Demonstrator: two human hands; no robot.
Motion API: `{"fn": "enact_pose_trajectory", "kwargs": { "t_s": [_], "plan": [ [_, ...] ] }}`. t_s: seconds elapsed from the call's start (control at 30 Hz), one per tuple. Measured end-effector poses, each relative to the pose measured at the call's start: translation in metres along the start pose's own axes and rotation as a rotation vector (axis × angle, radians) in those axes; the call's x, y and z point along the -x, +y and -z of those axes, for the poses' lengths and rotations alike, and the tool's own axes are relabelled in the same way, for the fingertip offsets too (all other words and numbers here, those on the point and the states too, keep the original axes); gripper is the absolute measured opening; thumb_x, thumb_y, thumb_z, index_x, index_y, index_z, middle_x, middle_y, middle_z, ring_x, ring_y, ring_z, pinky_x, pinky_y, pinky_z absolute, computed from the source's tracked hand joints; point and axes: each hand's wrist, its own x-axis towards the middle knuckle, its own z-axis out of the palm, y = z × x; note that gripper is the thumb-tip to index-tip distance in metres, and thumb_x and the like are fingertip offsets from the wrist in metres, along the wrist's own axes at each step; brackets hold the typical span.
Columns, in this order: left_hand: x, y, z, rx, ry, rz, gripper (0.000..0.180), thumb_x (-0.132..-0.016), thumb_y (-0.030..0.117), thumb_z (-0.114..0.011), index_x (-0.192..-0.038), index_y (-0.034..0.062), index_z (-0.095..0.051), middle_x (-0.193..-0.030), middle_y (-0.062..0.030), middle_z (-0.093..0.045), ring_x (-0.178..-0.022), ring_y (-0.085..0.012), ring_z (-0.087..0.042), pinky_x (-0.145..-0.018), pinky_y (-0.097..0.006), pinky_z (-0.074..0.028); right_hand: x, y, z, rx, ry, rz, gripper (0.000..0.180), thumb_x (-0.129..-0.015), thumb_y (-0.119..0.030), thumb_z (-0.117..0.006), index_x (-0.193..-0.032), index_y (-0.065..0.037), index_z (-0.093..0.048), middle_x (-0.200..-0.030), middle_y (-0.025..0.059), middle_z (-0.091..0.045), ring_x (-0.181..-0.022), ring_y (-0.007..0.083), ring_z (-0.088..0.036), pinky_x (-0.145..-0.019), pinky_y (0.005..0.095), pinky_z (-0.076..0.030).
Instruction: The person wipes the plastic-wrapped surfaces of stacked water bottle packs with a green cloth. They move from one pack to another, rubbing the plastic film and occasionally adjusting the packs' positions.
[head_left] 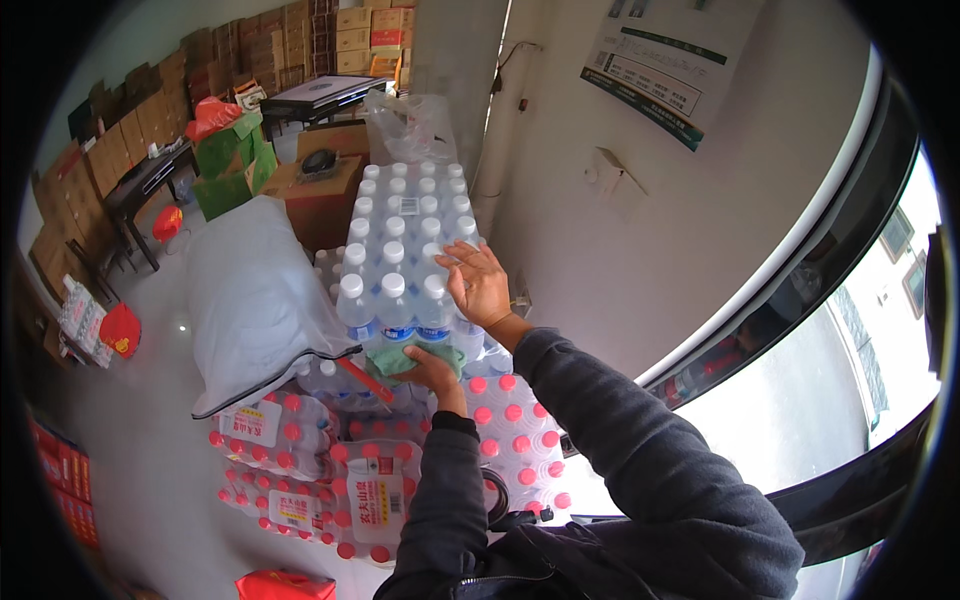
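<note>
A shrink-wrapped pack of white-capped water bottles [395, 255] stands upright in front of me. At its near lower side, my left hand [433, 372] grips a folded green cloth [440, 357] against the blue-labelled bottles. My right hand [480, 285] is over the pack's right side, with its fingers spread and bent near the caps; nothing shows in its grasp. A flat red strip [365, 381] slants down beside the cloth; I cannot make out what it belongs to.
Red-capped bottle packs [375, 490] stack below. Left is a big white plastic bag [255, 290]; behind are an open cardboard box [320, 190] and a clear bag [410, 125]. A wall [590, 270] borders the right, beside a glass door [800, 300].
</note>
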Motion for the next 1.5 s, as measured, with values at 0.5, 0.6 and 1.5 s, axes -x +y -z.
{"fn": "enact_pose_trajectory", "kwargs": {
  "t_s": [0.5,0.6,1.5],
  "plan": [
    [-0.004,0.020,0.011,0.385,-0.231,0.539,0.054,-0.097,0.023,-0.042,-0.140,0.0064,-0.011,-0.142,-0.0147,-0.030,-0.122,-0.0296,-0.042,-0.101,-0.043,-0.039,0.000,-0.003,0.005,0.016,-0.014,-0.013,0.023,-0.087,-0.016,-0.051,-0.098,-0.014,-0.071,-0.109,0.0065,-0.065,-0.111,0.0244,-0.057,-0.102,0.0466,-0.037],
    [0.011,0.043,0.018,0.409,-0.305,0.647,0.048,-0.096,0.027,-0.040,-0.137,0.0071,-0.023,-0.137,-0.0120,-0.039,-0.118,-0.0287,-0.047,-0.098,-0.043,-0.041,0.000,-0.001,0.005,-0.005,-0.015,-0.014,0.023,-0.087,-0.017,-0.051,-0.099,-0.014,-0.071,-0.109,0.0069,-0.065,-0.111,0.0247,-0.057,-0.102,0.0465,-0.037],
    [0.034,0.154,0.074,0.685,-1.024,0.882,0.049,-0.089,0.041,-0.054,-0.118,0.0013,-0.055,-0.108,-0.0128,-0.063,-0.095,-0.0265,-0.063,-0.087,-0.040,-0.051,0.072,-0.038,0.085,-0.799,-0.377,-0.840,0.055,-0.097,-0.040,-0.045,-0.133,0.002,-0.044,-0.133,0.0150,-0.049,-0.123,0.0223,-0.046,-0.102,0.0305,-0.034]
  ]
}}
